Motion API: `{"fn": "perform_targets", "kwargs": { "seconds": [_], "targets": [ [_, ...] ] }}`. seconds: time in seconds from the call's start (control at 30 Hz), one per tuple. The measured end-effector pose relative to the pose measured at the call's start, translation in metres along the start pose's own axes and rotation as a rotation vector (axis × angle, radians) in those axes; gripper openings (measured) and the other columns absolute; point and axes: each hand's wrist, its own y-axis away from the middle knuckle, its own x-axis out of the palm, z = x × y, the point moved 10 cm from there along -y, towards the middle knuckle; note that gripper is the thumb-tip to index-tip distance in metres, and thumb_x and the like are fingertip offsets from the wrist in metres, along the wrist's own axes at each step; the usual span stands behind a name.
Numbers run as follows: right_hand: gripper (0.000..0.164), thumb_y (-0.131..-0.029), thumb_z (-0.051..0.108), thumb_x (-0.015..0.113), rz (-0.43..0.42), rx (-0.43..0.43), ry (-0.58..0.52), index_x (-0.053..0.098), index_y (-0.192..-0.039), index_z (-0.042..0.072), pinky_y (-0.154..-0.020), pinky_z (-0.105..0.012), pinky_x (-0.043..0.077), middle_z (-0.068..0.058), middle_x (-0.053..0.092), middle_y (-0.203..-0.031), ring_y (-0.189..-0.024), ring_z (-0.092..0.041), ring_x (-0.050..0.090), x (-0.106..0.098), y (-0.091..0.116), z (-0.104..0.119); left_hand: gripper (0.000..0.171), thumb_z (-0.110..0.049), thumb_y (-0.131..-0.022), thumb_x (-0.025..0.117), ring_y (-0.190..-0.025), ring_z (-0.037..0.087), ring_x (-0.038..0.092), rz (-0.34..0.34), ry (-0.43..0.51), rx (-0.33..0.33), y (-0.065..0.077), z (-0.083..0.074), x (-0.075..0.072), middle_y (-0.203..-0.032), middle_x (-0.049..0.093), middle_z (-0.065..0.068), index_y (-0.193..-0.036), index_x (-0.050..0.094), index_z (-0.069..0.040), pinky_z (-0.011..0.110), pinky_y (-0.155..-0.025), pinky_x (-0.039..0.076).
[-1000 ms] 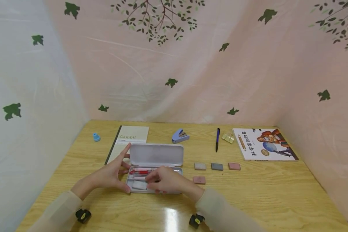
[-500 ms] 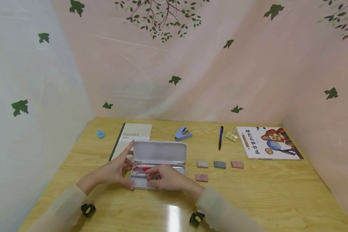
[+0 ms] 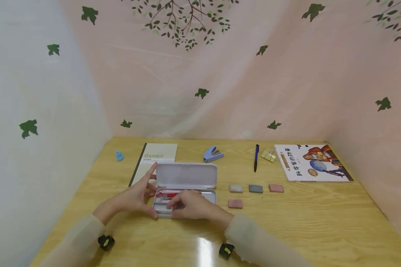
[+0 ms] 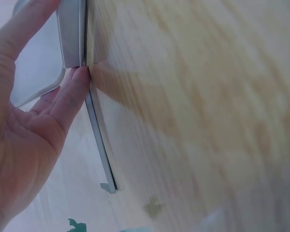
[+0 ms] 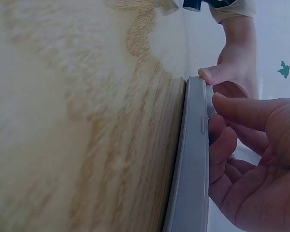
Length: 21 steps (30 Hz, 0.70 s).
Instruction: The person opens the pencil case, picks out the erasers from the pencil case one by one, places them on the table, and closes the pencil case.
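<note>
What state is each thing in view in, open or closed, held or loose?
Pencil case: open.
Pens inside: lying, partly hidden.
Notebook: closed, partly behind the case.
Picture book: closed, flat.
Stapler: loose, front end gaping.
Dark pen: loose, lying.
Gold clip: loose.
Four erasers: loose, flat, apart.
Small blue piece: loose.
Left grip: holding the case's left end.
Right grip: curled; anything held is hidden.

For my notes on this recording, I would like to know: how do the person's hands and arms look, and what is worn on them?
The left hand and right hand are bare, without gloves. The left sleeve and right sleeve are long, plain and pale beige. A small, yellow-marked black device shows by each wrist.
</note>
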Motion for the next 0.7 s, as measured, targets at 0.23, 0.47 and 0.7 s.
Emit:
{"fn": "perform_targets", "kwargs": {
  "seconds": [0.23,0.47,0.7],
  "targets": [
    [0.022,-0.083,0.02,0.085,-0.084,0.007,0.119,0.081,-0.104,0.015,-0.066,-0.013,0.045,0.018,0.07,-0.082,-0.067,0.005,0.053,-0.004,0.0001,0.003,0.147,-0.03,-0.067,0.097,-0.117,0.024,0.058,-0.004,-0.004,0.029,0.0015,-0.0023,0.0007,-0.152,0.03,0.016,-0.161,-0.017,-0.031,0.036,-0.104,0.051],
    [0.017,-0.082,0.017,0.086,-0.137,0.0,0.09,0.082,-0.098,0.014,-0.069,-0.011,0.049,0.016,0.071,-0.081,-0.071,0.008,0.058,-0.0087,0.0006,0.0045,0.148,-0.031,-0.067,0.097,-0.118,0.025,0.058,0.004,0.006,0.018,-0.0005,-0.0024,0.0007,-0.152,0.029,0.018,-0.158,-0.018,-0.042,0.035,-0.104,0.051],
    [0.016,-0.082,0.013,0.086,-0.131,-0.001,0.004,0.082,-0.097,0.012,-0.066,-0.01,0.052,0.011,0.074,-0.083,-0.07,0.009,0.061,-0.0059,-0.0015,0.0014,0.148,-0.033,-0.066,0.097,-0.119,0.026,0.058,0.001,0.005,-0.003,-0.0002,0.0011,0.0002,-0.153,0.028,0.017,-0.158,-0.018,-0.043,0.033,-0.103,0.051]
  ]
}}
